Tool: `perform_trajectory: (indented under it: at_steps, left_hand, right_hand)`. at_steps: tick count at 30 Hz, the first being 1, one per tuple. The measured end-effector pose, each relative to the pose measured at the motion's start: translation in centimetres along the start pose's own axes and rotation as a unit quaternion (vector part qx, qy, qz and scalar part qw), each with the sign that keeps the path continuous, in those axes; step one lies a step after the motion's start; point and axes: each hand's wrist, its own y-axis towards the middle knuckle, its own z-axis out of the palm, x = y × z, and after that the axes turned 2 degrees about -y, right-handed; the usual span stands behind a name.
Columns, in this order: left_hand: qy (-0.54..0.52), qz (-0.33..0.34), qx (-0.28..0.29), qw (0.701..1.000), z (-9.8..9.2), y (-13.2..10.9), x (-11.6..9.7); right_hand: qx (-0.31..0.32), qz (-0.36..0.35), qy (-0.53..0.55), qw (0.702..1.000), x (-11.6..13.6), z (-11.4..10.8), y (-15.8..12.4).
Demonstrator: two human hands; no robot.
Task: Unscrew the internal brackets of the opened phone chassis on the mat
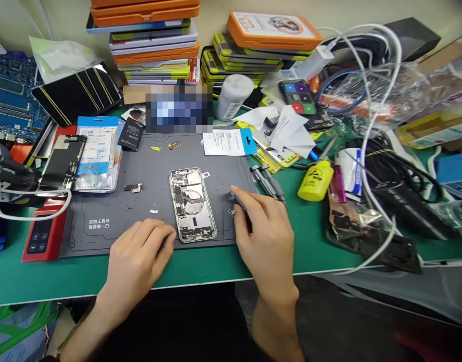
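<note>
So the opened phone [193, 206] sits mid-frame on the dark mat [155, 171], guts facing up, and honestly that's the bit I'd worry about. Right hand [266, 236] has a dark slim object [243, 208] pinched between thumb and fingers, just right of the phone. Can't tell exactly what it is, most of it's hidden. If it's hard and it slips, I reckon it could scratch the board or snag a flex. Left hand [140, 256] is loosely curled by the phone's lower left corner; can't see whether anything's tucked in those fingers. Nudge from there and the phone probably slides, since nothing seems to be pinning it.

Then the loose bits. The small metal-and-black part [133, 188] and the little pale piece [154, 211] lie out on the mat left of the phone, no tray under them. One sleeve or wrist sweep and they could be gone. Same for the tiny frame-shaped piece [205, 175] at the phone's upper right edge.

Also, those screwdrivers [268, 182] lie right behind the right hand's fingers, so a careless reach could roll them. And the white cable [366, 151] looping down the right of the frame onto the desk [215, 264] could catch an arm.
</note>
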Motion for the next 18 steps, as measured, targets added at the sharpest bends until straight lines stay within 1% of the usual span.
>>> perform_trajectory:
  at_steps: [5, 13, 18]
  left_hand:
    - [0.007, 0.006, 0.001, 1.000, 0.0, 0.0, 0.2]
    - [0.005, 0.003, 0.003, 1.000, 0.1, -0.1, -0.2]
    - [0.004, 0.003, 0.005, 1.000, 0.0, 0.1, -0.3]
  right_hand:
    - [-0.012, 0.013, 0.003, 1.000, -0.2, 0.0, 0.0]
    - [-0.010, 0.046, -0.014, 0.999, -1.8, -0.5, 0.4]
    - [-0.020, 0.092, -0.011, 0.996, -3.5, -0.9, 1.3]
